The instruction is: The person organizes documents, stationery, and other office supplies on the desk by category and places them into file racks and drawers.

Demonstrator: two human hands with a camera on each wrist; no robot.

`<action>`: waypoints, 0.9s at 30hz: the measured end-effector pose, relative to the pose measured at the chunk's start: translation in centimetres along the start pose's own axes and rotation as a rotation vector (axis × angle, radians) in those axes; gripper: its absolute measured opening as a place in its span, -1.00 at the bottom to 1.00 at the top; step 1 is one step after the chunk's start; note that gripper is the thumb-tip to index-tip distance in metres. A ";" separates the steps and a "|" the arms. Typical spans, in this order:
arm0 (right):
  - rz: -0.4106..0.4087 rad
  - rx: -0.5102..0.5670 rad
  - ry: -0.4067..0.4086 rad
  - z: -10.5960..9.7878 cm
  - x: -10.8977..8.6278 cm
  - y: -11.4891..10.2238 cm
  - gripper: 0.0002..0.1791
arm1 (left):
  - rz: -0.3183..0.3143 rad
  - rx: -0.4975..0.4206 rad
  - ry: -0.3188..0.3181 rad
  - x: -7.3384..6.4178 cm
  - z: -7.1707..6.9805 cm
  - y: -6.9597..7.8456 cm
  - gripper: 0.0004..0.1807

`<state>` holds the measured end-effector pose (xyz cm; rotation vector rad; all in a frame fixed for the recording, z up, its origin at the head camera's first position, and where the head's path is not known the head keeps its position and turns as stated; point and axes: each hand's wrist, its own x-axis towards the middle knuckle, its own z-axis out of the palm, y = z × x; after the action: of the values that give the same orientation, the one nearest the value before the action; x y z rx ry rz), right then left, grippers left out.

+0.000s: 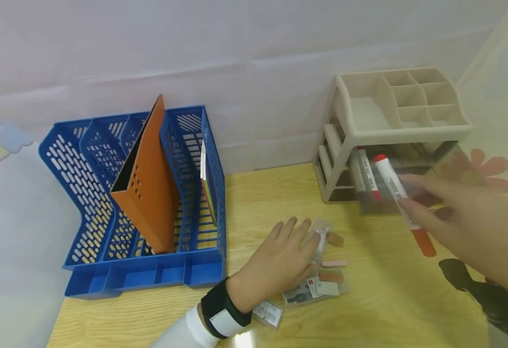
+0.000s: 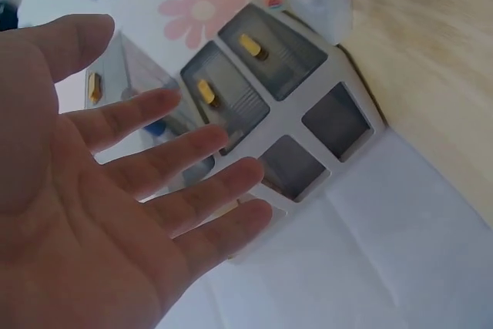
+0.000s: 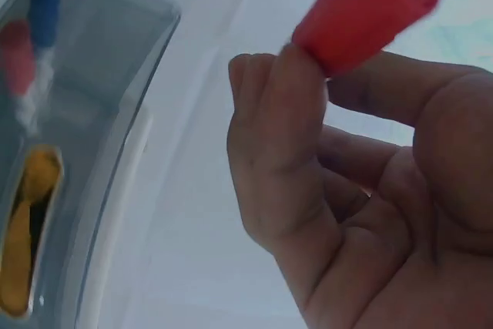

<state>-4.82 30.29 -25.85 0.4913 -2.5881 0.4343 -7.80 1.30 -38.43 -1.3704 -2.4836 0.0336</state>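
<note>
My right hand [image 1: 467, 212] pinches a white marker [image 1: 392, 181] with red ends, holding it tilted beside the pulled-out clear drawer [image 1: 380, 209]. In the right wrist view the marker's red end [image 3: 366, 17] sticks out past the fingertips. Another red-and-white marker [image 1: 368, 169] lies inside the drawer, and a blue-ended one [image 3: 45, 13] shows there too. My left hand [image 1: 275, 261], fingers spread and straight, is over several small things on the table, among them a clear plastic case [image 1: 299, 296] and a pale eraser [image 1: 326, 288]. In the left wrist view its palm [image 2: 92, 190] holds nothing.
The beige drawer organizer [image 1: 347, 121] stands at the back right with a compartment top. At left is a blue file rack [image 1: 147, 270] with an orange folder [image 1: 153, 203] and thin booklets [image 1: 208, 183]. A small clear packet [image 1: 268, 313] lies near the left wrist.
</note>
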 end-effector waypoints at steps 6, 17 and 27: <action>0.012 -0.088 -0.140 -1.2 1.5 2.1 -0.66 | 0.007 0.017 0.014 -0.4 0.3 0.3 -0.39; 0.166 -0.215 -0.573 -0.9 6.0 5.6 -0.67 | -0.007 -0.067 -0.035 -1.1 0.2 -1.2 -0.32; 0.108 -0.112 -0.521 1.6 8.0 7.0 -0.91 | -0.014 -0.091 0.021 -1.3 0.7 -2.4 -0.34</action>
<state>-14.96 33.76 -24.76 0.4759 -3.1309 0.2113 -9.32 -0.96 -39.07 -1.3818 -2.5054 -0.0973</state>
